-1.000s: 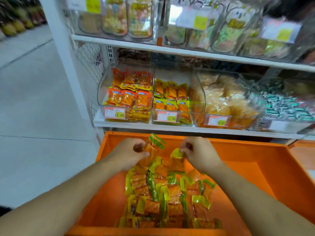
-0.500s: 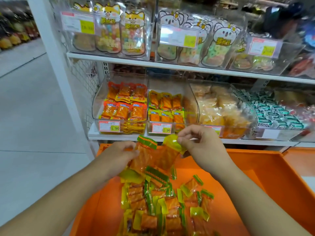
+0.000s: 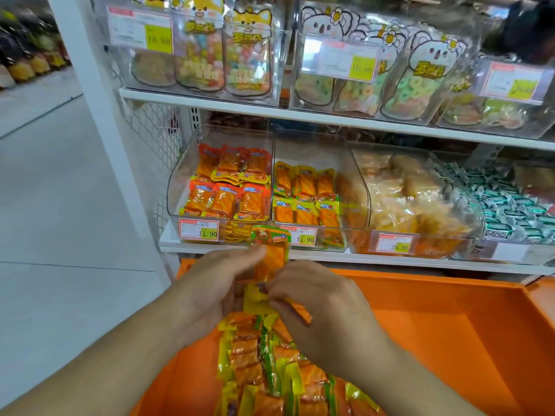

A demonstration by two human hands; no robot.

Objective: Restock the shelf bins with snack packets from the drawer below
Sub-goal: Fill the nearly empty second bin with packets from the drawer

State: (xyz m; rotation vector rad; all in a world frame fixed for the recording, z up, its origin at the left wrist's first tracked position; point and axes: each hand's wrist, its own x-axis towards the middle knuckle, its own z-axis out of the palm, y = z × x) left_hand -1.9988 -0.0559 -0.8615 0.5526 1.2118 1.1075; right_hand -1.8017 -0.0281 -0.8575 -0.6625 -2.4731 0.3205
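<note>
1. Head view: restocking looks barely begun — the orange drawer (image 3: 450, 340) holds a long heap of packets (image 3: 264, 370), and the middle bin (image 3: 312, 151) on the shelf has room at the top.
2. Left hand (image 3: 216, 292) and right hand (image 3: 318, 307) both pinch a bunch of snack packets (image 3: 271, 256) above the drawer, just below the bins.
3. The packets are small, glossy, orange with yellow-green ends — slippery, I judge.
</note>
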